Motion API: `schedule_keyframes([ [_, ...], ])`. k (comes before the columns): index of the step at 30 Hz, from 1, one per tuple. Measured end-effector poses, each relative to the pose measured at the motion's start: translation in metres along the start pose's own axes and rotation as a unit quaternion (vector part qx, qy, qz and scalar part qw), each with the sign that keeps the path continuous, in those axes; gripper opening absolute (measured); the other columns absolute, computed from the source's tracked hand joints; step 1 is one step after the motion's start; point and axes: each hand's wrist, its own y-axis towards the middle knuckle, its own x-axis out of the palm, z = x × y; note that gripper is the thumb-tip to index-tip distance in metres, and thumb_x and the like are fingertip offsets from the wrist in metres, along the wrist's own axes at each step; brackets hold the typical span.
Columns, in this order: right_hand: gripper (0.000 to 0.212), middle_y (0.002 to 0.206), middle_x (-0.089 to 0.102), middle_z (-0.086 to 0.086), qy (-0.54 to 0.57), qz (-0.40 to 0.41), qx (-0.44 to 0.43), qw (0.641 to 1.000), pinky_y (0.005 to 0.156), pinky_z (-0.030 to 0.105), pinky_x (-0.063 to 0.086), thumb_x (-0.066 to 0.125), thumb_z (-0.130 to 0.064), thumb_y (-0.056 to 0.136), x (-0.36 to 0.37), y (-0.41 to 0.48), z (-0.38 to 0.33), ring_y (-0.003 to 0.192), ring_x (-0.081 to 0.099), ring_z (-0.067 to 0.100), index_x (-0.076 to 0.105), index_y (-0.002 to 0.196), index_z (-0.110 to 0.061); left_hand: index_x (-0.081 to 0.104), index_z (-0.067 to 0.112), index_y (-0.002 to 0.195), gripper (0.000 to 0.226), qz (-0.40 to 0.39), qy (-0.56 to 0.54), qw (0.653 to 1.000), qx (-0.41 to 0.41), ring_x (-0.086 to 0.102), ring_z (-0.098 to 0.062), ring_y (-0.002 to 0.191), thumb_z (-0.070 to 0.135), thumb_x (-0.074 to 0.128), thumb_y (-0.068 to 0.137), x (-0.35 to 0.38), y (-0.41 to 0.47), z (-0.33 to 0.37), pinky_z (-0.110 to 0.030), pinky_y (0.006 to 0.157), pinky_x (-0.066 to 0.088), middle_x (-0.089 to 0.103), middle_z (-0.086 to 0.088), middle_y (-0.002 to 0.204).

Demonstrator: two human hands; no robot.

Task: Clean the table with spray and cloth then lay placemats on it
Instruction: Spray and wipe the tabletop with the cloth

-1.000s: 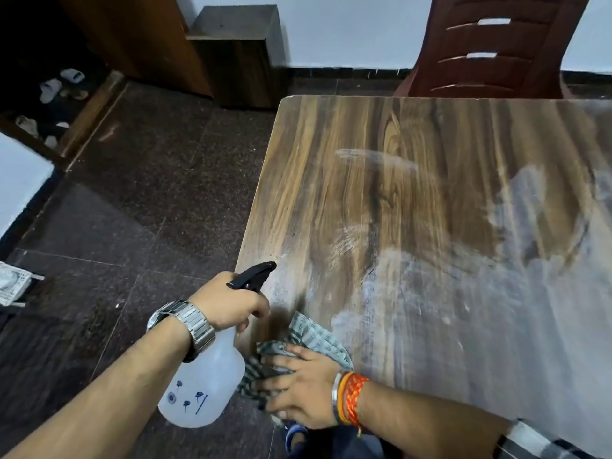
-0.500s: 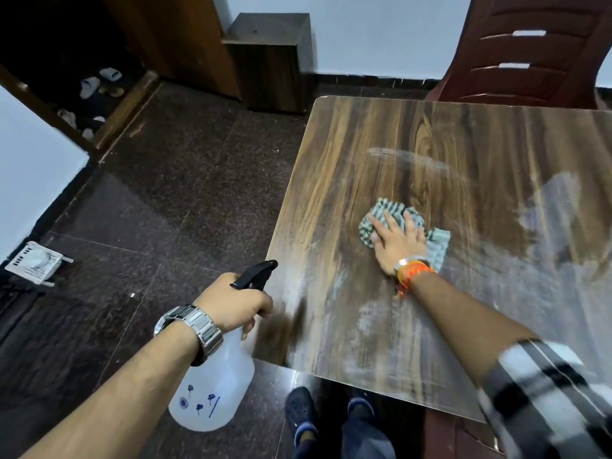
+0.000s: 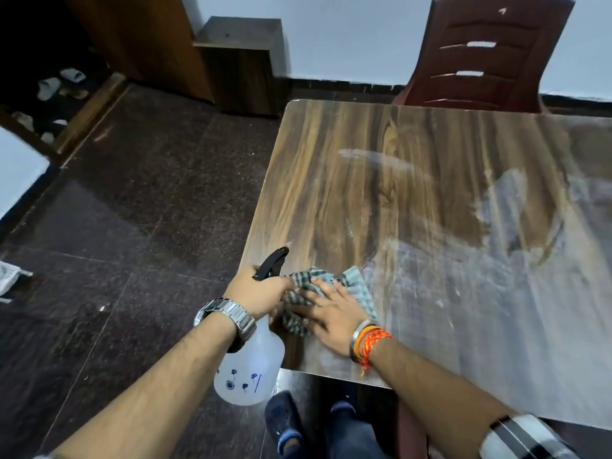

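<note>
Seen from above, we have a person's right hand (image 3: 331, 313) lying flat on a checked green cloth (image 3: 356, 283). The fingers are straight and spread, pressing the cloth to the wood-grain worktop (image 3: 381, 180) near its seven o'clock corner.

Just beside it, at nine o'clock of the cloth, the left hand (image 3: 261, 293) grips a translucent white spray bottle (image 3: 248, 369). Its fingers are curled round the neck under the black trigger head (image 3: 270, 263), whose nozzle points toward one o'clock. The bottle's body hangs below the wrist, off the worktop's edge and over the dark floor (image 3: 116, 226).

A steel wristwatch (image 3: 228, 314) sits on the left wrist, and a metal bangle and orange threads (image 3: 367, 339) on the right.

Pale hazy smears (image 3: 496, 276) cover the worktop from three to five o'clock, while the part toward eleven o'clock shows bare grain.

A dark red chair (image 3: 490, 54) stands at the worktop's far edge at one o'clock, and a small wooden cabinet (image 3: 241, 61) stands against the wall at eleven o'clock. Sandals (image 3: 59, 84) lie in a dark recess at ten o'clock. We see the person's dark shoes (image 3: 281, 419) at six o'clock, by the worktop's near edge.
</note>
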Motion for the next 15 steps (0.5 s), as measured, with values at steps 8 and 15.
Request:
schedule_keyframes([
  [8, 0.054, 0.148, 0.041, 0.010, 0.059, 0.208, 0.558, 0.801, 0.110, 0.056, 0.020, 0.030, -0.049, 0.091, -0.030, -0.107, 0.146, 0.137, 0.027, 0.040, 0.047, 0.139, -0.032, 0.073, 0.015, 0.108, 0.057, -0.064, 0.046, 0.997, 0.003, 0.049, -0.022, 0.038, 0.037, 0.072, 0.055, 0.026, 0.013, 0.016, -0.036, 0.056, 0.048, 0.053, -0.004, 0.048],
  [15, 0.063, 0.136, 0.040, 0.017, 0.093, 0.242, 0.714, 0.651, 0.103, 0.057, 0.020, 0.033, -0.063, 0.078, -0.041, -0.158, 0.164, 0.121, 0.031, 0.046, 0.057, 0.129, -0.034, 0.069, 0.010, 0.066, 0.027, -0.111, 0.122, 0.986, 0.007, 0.052, -0.015, 0.036, 0.033, 0.075, 0.077, 0.045, 0.023, 0.031, -0.020, 0.050, 0.047, 0.068, -0.011, 0.055],
])
